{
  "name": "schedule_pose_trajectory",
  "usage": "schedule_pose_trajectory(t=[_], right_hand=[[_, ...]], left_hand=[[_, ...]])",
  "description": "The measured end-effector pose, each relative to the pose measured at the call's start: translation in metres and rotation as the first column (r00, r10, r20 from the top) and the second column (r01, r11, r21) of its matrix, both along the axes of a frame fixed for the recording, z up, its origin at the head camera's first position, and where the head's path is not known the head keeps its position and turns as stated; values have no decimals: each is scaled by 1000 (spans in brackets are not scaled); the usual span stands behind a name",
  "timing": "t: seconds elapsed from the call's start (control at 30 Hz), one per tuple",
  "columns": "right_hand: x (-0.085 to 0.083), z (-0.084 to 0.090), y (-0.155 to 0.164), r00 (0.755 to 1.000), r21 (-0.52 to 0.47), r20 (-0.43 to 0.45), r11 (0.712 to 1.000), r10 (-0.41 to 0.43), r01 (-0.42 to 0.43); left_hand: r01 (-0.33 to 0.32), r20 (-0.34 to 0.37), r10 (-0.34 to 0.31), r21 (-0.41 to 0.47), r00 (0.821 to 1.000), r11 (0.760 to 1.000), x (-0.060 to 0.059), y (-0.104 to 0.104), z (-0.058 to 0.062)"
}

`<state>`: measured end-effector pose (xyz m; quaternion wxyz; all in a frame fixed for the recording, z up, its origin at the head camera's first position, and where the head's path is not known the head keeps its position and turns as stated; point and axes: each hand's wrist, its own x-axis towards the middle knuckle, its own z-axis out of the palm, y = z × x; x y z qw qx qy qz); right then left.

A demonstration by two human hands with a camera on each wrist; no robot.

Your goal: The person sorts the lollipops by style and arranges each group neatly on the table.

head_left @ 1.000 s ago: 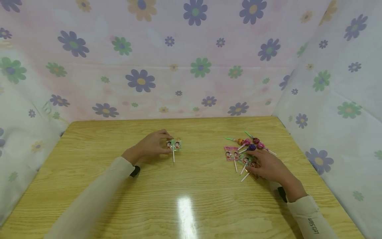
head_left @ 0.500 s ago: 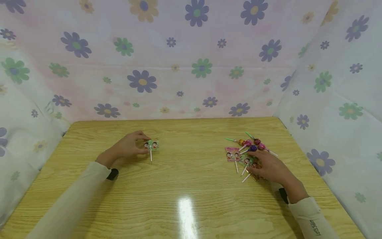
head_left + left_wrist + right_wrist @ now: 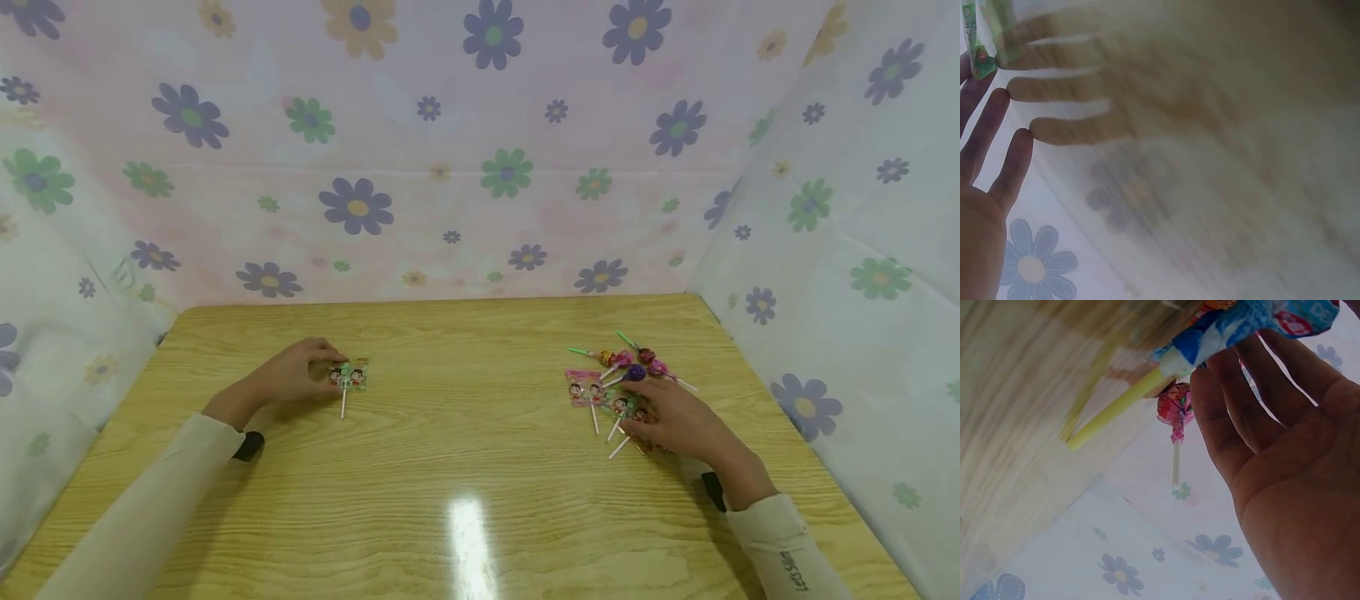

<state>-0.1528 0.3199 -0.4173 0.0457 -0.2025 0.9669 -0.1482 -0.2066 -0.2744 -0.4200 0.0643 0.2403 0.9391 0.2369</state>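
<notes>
My left hand [image 3: 288,375] grips a flat lollipop [image 3: 349,375] by the left side of its clear green wrapper, printed with small cartoon figures; its white stick points toward me. In the left wrist view a green wrapper [image 3: 984,62] shows at the fingertips. My right hand [image 3: 678,417] rests on a cluster of lollipops at the table's right, its fingers fairly straight and spread from the thumb. Beneath and beside it lie a pink-wrapped flat lollipop [image 3: 584,388] and a green-wrapped one [image 3: 619,404]. The right wrist view shows a blue-wrapped candy [image 3: 1235,337] at those fingers.
Round lollipops lie behind the right hand: a purple one [image 3: 635,372], a yellow one [image 3: 607,358] and several pink or red ones. The wooden table [image 3: 420,467] meets flower-patterned cloth [image 3: 420,192] at its back and sides.
My left hand has moved left across the table with the green-wrapped lollipop, and slightly toward me at the end. The right hand has stayed at the cluster.
</notes>
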Motion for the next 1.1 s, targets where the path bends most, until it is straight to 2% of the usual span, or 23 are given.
schedule_pose_trajectory(t=[0.3, 0.57, 0.83, 1.1], right_hand=[[1, -1, 0, 1000, -19, 9, 1000, 6, -6], [0, 0, 1, 1000, -35, 1, 999, 24, -24], [-1, -3, 3, 1000, -39, 0, 999, 2, -2], [0, -4, 5, 1000, -42, -12, 999, -6, 6]], left_hand=[[-8, 3, 8, -17, 1000, 1000, 1, -6, -3], [-31, 26, 31, 12, 999, 999, 5, -7, -1], [-13, -91, 5, -87, 996, 996, 6, 2, 1], [-14, -96, 3, -108, 995, 994, 4, 5, -3]])
